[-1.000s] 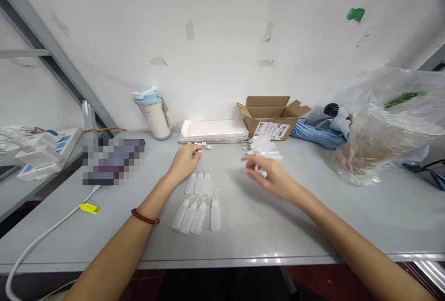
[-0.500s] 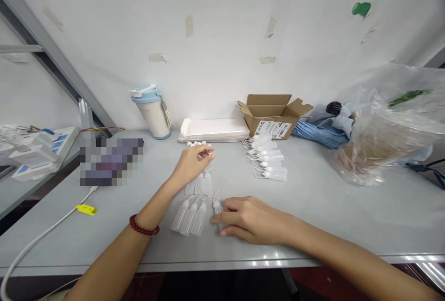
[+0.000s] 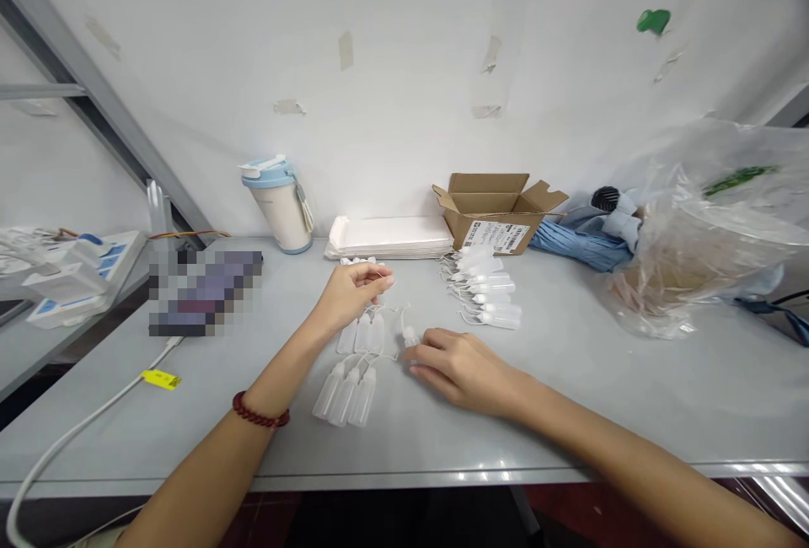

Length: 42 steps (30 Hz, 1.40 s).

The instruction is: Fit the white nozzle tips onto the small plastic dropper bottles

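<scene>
My right hand (image 3: 458, 367) is closed around a small clear plastic dropper bottle (image 3: 410, 337), whose white top points away from me with a thin loop on it. My left hand (image 3: 354, 291) hovers just behind the bottles with thumb and fingertips pinched together. What the pinch holds is too small to make out. Partly behind that hand lie small white caps (image 3: 354, 260). Below it are two groups of similar bottles, a rear group (image 3: 362, 335) and a front group (image 3: 345, 396). More bottles (image 3: 502, 285) lie in a column at the right.
An open cardboard box (image 3: 496, 219) stands against the wall beside a stack of white sleeves (image 3: 392, 236). A cream tumbler (image 3: 281, 211) is back left, with a blurred-out flat object (image 3: 208, 295) and a white cable (image 3: 94, 413) nearby. Blue cloth (image 3: 581, 240) and a plastic bag (image 3: 683, 270) fill the right.
My right hand has lifted the bottle and moved it away from the table's front edge. My left hand's fingers have closed into a pinch, staying in nearly the same place.
</scene>
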Available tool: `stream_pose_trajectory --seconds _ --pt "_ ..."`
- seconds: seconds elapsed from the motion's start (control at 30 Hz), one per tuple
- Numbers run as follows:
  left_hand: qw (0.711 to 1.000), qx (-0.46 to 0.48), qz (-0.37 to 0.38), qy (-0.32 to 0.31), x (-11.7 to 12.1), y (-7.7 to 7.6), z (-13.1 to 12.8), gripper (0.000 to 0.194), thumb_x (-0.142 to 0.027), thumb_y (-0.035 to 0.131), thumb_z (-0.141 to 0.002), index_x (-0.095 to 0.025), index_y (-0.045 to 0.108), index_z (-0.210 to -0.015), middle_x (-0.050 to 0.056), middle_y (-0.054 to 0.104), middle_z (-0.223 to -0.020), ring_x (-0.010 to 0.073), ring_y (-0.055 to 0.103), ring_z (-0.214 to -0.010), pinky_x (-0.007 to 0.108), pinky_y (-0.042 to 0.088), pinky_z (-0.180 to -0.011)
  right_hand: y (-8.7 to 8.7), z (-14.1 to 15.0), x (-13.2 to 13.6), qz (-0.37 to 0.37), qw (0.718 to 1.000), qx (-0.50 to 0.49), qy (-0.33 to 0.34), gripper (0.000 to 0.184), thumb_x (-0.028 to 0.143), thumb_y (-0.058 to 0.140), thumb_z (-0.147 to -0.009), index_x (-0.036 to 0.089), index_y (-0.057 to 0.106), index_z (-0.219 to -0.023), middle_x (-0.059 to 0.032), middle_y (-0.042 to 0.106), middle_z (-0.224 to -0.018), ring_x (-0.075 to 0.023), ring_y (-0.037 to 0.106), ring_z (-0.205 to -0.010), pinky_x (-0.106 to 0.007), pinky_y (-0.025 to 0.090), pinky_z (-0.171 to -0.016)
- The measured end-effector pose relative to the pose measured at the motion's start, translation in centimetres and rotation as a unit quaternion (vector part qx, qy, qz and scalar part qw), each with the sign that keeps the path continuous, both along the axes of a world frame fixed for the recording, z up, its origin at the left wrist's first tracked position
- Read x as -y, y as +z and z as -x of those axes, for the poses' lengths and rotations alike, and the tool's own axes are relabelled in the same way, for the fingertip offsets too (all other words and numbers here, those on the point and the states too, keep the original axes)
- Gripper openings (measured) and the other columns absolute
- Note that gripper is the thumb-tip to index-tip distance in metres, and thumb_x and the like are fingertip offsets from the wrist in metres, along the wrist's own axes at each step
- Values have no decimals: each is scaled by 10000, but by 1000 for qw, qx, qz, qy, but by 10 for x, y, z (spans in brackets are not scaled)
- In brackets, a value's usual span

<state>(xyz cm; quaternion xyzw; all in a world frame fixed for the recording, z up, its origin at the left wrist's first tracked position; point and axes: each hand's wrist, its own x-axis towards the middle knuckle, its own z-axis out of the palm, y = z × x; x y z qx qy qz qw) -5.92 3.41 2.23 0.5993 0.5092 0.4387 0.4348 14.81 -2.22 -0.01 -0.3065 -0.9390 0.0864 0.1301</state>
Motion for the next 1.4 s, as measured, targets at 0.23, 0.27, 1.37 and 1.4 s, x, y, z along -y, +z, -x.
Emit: stream_pose_trajectory --seconds 0.23,0.27,1.37,1.4 --pt "996 45 60 -38 2 -2 -1 338 -333 743 -654 -134 678 -919 43 640 -858 146 569 -757 286 473 -678 -3 -9 -14 -33 996 -73 -38 244 223 391 -925 164 584 -1063 -85 578 -853 -168 542 -754 -262 415 -638" --pt "995 42 68 -51 3 -3 -2 343 -334 743 -656 -132 680 -926 51 647 -873 153 576 -772 295 471 -697 -3 -10 -15 -31 996 -81 -33 234 223 400 -921 164 578 -1060 -86 578 -860 -171 544 -768 -267 423 -652" --pt "983 53 29 -171 15 3 -12 217 -354 704 -710 -167 693 -820 64 658 -939 168 573 -778 316 470 -740 13 -12 -17 295 894 -324 -91 111 290 315 -948 206 384 -968 -1 509 -778 -124 477 -671 -298 407 -669" --pt "985 56 26 -163 16 4 -12 214 -345 709 -703 -165 687 -816 56 655 -910 164 571 -770 310 470 -729 12 -11 -17 308 886 -335 -87 119 314 319 -950 209 373 -965 1 503 -783 -121 475 -666 -299 411 -668"
